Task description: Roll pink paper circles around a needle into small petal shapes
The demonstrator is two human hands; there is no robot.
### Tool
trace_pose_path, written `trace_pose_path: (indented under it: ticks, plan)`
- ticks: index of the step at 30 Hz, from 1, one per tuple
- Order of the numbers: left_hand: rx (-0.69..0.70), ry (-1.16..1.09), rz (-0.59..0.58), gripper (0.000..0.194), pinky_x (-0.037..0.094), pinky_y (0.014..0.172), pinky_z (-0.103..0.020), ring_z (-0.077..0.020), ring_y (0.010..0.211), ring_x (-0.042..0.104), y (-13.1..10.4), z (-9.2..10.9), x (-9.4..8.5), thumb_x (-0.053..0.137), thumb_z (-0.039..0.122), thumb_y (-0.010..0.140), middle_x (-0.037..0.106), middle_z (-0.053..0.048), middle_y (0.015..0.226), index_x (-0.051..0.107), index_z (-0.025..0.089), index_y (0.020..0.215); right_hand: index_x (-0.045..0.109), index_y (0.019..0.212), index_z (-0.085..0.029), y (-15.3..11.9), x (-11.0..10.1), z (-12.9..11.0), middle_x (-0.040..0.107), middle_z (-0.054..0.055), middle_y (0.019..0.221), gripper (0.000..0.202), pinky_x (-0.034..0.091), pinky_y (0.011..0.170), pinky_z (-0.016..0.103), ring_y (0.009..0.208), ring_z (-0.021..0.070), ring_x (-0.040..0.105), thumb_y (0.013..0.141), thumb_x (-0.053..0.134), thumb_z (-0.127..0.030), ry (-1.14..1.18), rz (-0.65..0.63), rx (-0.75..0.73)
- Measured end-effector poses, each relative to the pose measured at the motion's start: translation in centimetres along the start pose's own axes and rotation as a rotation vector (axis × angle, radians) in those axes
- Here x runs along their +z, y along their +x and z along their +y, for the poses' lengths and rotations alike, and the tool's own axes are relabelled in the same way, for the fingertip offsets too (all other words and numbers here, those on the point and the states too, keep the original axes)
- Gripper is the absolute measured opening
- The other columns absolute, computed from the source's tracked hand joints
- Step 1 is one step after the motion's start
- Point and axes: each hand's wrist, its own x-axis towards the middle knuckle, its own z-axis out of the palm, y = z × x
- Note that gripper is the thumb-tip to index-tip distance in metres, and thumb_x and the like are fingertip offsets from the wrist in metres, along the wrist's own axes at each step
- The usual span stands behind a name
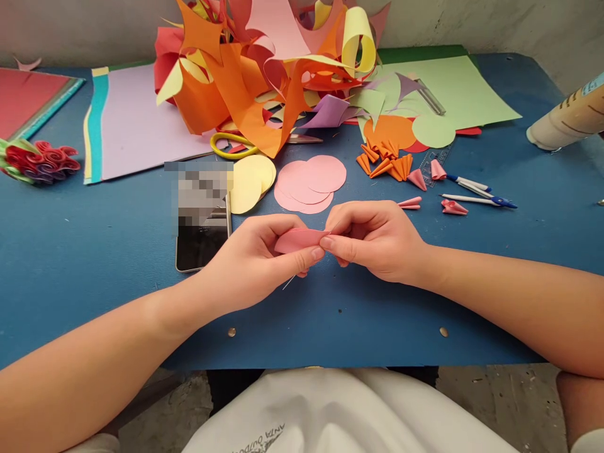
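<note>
Between both hands, above the near part of the table, is a folded pink paper piece [299, 239]. My left hand [271, 255] grips its left side, thumb in front and fingers behind. The fingertips of my right hand [377, 242] pinch its right end. A thin pale stick-like end [289, 282] pokes out below my left fingers; what it belongs to is hidden. Just beyond the hands lie overlapping pink paper circles [306, 182] and yellow paper circles [248, 185]. Small rolled pink paper pieces [409, 203] and a cluster of folded orange paper cones [387, 157] lie past my right hand.
A phone [202, 242] lies left of my left hand. Yellow-handled scissors [236, 145] sit under a tall heap of paper scraps [264, 69]. Pens and a compass [486, 196] lie to the right, with a bottle [566, 116] farther off. Rolled paper flowers [40, 162] are at far left.
</note>
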Motion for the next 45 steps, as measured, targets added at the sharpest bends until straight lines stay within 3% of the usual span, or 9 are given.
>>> trace_pose_path:
  ticks: [3, 9, 13, 16, 20, 25, 29, 37, 45]
  plan:
    - [0.072, 0.066, 0.026, 0.031, 0.040, 0.049, -0.023, -0.0120, 0.057, 0.054, -0.1, 0.1, 0.3, 0.074, 0.034, 0.088, 0.059, 0.000, 0.060, 0.058, 0.018, 0.067, 0.068, 0.072, -0.016, -0.1, 0.1, 0.0, 0.065, -0.001, 0.066, 0.032, 0.044, 0.046, 0.022, 0.052, 0.0085, 0.054, 0.076, 0.094, -0.034, 0.011, 0.008, 0.033]
    - [0.355, 0.260, 0.117, 0.032, 0.035, 0.051, -0.024, -0.0090, 0.057, 0.038, -0.3, 0.3, 0.9, 0.068, 0.019, 0.090, 0.044, 0.005, 0.059, 0.051, 0.019, 0.063, 0.060, 0.068, -0.017, -0.3, 0.2, 0.2, 0.056, -0.004, 0.064, 0.039, 0.035, 0.048, 0.022, 0.055, 0.0075, 0.043, 0.074, 0.096, -0.030, 0.030, 0.042, 0.030]
    - [0.404, 0.279, 0.121, 0.032, 0.038, 0.053, -0.025, -0.0100, 0.056, 0.040, -0.5, 0.4, 0.9, 0.065, 0.016, 0.092, 0.046, 0.004, 0.059, 0.053, 0.019, 0.063, 0.058, 0.071, -0.020, -0.4, 0.3, 0.2, 0.054, -0.003, 0.067, 0.038, 0.037, 0.051, 0.025, 0.059, 0.0104, 0.043, 0.077, 0.093, -0.032, -0.014, 0.015, 0.039]
    - [0.452, 0.303, 0.126, 0.027, 0.043, 0.056, -0.026, -0.0111, 0.058, 0.047, -0.6, 0.2, 0.9, 0.065, 0.014, 0.093, 0.055, 0.002, 0.062, 0.058, 0.019, 0.067, 0.056, 0.072, -0.021, -0.5, 0.3, 0.2, 0.053, -0.003, 0.067, 0.039, 0.037, 0.051, 0.026, 0.060, 0.0117, 0.043, 0.078, 0.092, -0.034, -0.061, 0.008, 0.036]
    - [0.520, 0.377, 0.197, 0.024, 0.047, 0.060, -0.026, -0.0117, 0.062, 0.054, -0.8, -0.1, 1.2, 0.071, 0.013, 0.090, 0.062, 0.000, 0.067, 0.060, 0.019, 0.069, 0.054, 0.072, -0.022, -0.6, 0.2, 0.3, 0.051, -0.003, 0.067, 0.040, 0.036, 0.051, 0.026, 0.060, 0.0118, 0.042, 0.080, 0.091, -0.036, -0.078, 0.016, 0.029]
    - [0.533, 0.329, 0.229, 0.028, 0.043, 0.056, -0.024, -0.0093, 0.059, 0.047, -0.9, 0.0, 1.4, 0.069, 0.009, 0.091, 0.050, 0.003, 0.063, 0.058, 0.018, 0.067, 0.062, 0.078, -0.019, -0.5, 0.2, 0.2, 0.058, -0.002, 0.070, 0.028, 0.040, 0.051, 0.025, 0.059, 0.0104, 0.048, 0.085, 0.087, -0.030, -0.107, -0.008, -0.039]
    - [0.521, 0.328, 0.270, 0.021, 0.045, 0.058, -0.024, -0.0099, 0.062, 0.051, -0.7, -0.1, 1.3, 0.069, 0.010, 0.093, 0.056, 0.002, 0.067, 0.066, 0.018, 0.074, 0.075, 0.095, -0.017, -0.4, 0.3, 0.2, 0.067, 0.002, 0.083, 0.006, 0.050, 0.059, 0.024, 0.068, 0.0107, 0.060, 0.094, 0.077, -0.023, -0.189, 0.023, -0.128]
    - [0.568, 0.438, 0.261, 0.016, 0.047, 0.060, -0.020, -0.0083, 0.066, 0.056, -0.8, -0.3, 1.1, 0.070, 0.006, 0.092, 0.068, -0.002, 0.076, 0.071, 0.014, 0.079, 0.076, 0.085, -0.014, -0.4, 0.3, -0.2, 0.065, 0.000, 0.072, 0.010, 0.048, 0.051, 0.022, 0.059, 0.0097, 0.060, 0.087, 0.084, -0.019, -0.197, 0.048, -0.131]
    - [0.641, 0.446, 0.218, 0.015, 0.046, 0.058, -0.020, -0.0078, 0.061, 0.052, -0.8, -0.2, 0.8, 0.071, 0.003, 0.089, 0.064, -0.002, 0.070, 0.071, 0.011, 0.076, 0.071, 0.078, -0.013, -0.3, 0.2, -0.7, 0.065, 0.000, 0.067, 0.013, 0.047, 0.048, 0.020, 0.054, 0.0077, 0.057, 0.089, 0.077, -0.014, -0.299, 0.015, -0.222]
